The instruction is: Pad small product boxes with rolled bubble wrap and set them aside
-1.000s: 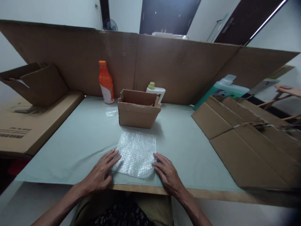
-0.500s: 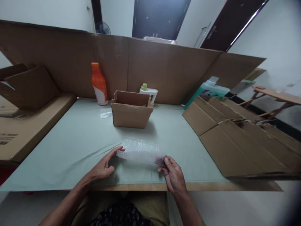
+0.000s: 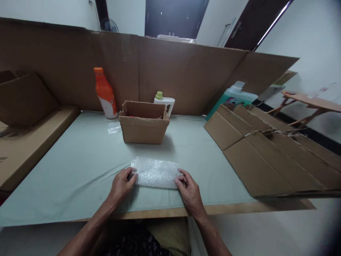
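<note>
A clear sheet of bubble wrap (image 3: 156, 173) lies across the near middle of the cloth-covered table (image 3: 87, 156). Its left end is pinched between the thumb and fingers of my left hand (image 3: 124, 183). At the opposite end, my right hand (image 3: 189, 188) grips the sheet in the same way. Just beyond the sheet stands an open cardboard box (image 3: 144, 131), with something red partly visible inside. A smaller bubble wrap piece (image 3: 114, 128) lies to the left of that box.
An orange bottle (image 3: 105, 92) and a white bottle with a green cap (image 3: 165, 102) stand behind, near a cardboard wall (image 3: 186, 71). To the right are cardboard boxes (image 3: 266, 167) and a teal jug (image 3: 234, 96). More cardboard (image 3: 29, 99) sits on the left.
My left hand has gone from spread fingers to gripping the sheet's left end. The bubble wrap now looks flatter, and my right hand has shifted its hold on it. The view has shifted slightly.
</note>
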`<control>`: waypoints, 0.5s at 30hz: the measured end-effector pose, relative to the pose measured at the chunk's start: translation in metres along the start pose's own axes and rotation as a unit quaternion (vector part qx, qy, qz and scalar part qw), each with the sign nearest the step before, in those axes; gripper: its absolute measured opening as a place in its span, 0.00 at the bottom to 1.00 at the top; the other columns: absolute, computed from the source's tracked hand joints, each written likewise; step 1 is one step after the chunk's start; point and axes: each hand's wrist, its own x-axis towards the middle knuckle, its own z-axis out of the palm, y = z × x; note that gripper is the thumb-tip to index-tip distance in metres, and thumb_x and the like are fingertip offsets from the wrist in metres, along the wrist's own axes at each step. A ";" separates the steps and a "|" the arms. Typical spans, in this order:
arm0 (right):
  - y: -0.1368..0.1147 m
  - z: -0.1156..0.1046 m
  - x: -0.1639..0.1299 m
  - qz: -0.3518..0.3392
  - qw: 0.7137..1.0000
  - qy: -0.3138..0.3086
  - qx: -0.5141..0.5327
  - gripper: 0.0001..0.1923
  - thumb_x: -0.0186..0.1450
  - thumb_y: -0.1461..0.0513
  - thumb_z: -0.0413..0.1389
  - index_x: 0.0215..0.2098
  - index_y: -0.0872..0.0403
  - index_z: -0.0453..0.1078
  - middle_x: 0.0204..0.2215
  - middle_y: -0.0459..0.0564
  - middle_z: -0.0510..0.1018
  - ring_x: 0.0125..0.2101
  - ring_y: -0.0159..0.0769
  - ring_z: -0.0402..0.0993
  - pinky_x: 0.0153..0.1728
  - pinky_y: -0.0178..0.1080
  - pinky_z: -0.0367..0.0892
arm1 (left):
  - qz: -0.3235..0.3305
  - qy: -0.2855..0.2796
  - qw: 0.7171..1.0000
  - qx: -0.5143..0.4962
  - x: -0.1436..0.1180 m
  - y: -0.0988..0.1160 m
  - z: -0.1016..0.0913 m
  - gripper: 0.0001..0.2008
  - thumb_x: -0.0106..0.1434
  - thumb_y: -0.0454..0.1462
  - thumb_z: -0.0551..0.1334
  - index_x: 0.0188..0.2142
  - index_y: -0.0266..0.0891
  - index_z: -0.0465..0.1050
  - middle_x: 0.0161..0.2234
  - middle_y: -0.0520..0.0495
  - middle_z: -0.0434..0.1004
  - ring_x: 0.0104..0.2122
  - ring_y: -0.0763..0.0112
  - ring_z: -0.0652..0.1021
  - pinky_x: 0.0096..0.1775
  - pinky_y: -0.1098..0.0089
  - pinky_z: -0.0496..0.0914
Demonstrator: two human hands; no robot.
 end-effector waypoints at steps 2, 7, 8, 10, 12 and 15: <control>0.003 0.005 0.006 -0.027 0.996 0.006 -0.088 0.23 0.62 0.55 0.57 0.54 0.55 0.72 0.30 0.46 0.78 0.31 0.37 0.75 0.38 0.39 0.69 | -0.012 0.011 0.999 0.032 0.001 -0.001 0.002 0.16 0.60 0.40 0.58 0.44 0.38 0.77 0.33 0.45 0.79 0.35 0.61 0.77 0.41 0.64 0.69; 0.010 0.008 0.014 -0.074 0.974 0.007 -0.213 0.24 0.64 0.55 0.56 0.56 0.54 0.71 0.29 0.46 0.78 0.31 0.39 0.74 0.39 0.41 0.68 | 0.000 0.024 0.993 0.114 -0.002 -0.003 0.002 0.21 0.60 0.37 0.59 0.54 0.37 0.72 0.36 0.43 0.78 0.38 0.58 0.77 0.44 0.61 0.68; 0.011 0.006 0.015 -0.076 0.972 0.008 -0.222 0.24 0.64 0.54 0.56 0.56 0.54 0.71 0.30 0.47 0.78 0.31 0.39 0.74 0.38 0.41 0.68 | 0.009 0.029 0.991 0.131 -0.003 -0.004 0.001 0.23 0.61 0.37 0.59 0.56 0.36 0.70 0.38 0.42 0.78 0.39 0.58 0.77 0.44 0.61 0.69; 0.011 0.001 0.022 -0.077 0.968 0.013 -0.238 0.24 0.65 0.52 0.56 0.56 0.55 0.71 0.32 0.49 0.78 0.31 0.40 0.74 0.38 0.41 0.68 | 0.016 0.040 0.987 0.154 -0.003 -0.004 -0.002 0.23 0.64 0.41 0.59 0.57 0.37 0.68 0.40 0.41 0.77 0.39 0.58 0.77 0.42 0.62 0.69; 0.007 -0.001 0.031 -0.089 0.960 0.016 -0.264 0.23 0.66 0.50 0.55 0.52 0.55 0.73 0.36 0.53 0.79 0.34 0.43 0.74 0.39 0.43 0.67 | 0.002 0.039 0.987 0.156 0.000 -0.002 -0.006 0.18 0.65 0.45 0.59 0.51 0.38 0.70 0.39 0.41 0.76 0.39 0.58 0.77 0.41 0.63 0.69; -0.004 0.006 0.048 -0.116 0.953 -0.012 -0.280 0.15 0.64 0.53 0.57 0.42 0.54 0.74 0.38 0.57 0.78 0.40 0.48 0.72 0.43 0.46 0.65 | -0.024 0.025 0.992 0.122 0.007 0.002 -0.008 0.09 0.63 0.43 0.61 0.37 0.39 0.72 0.34 0.43 0.74 0.36 0.59 0.75 0.40 0.63 0.68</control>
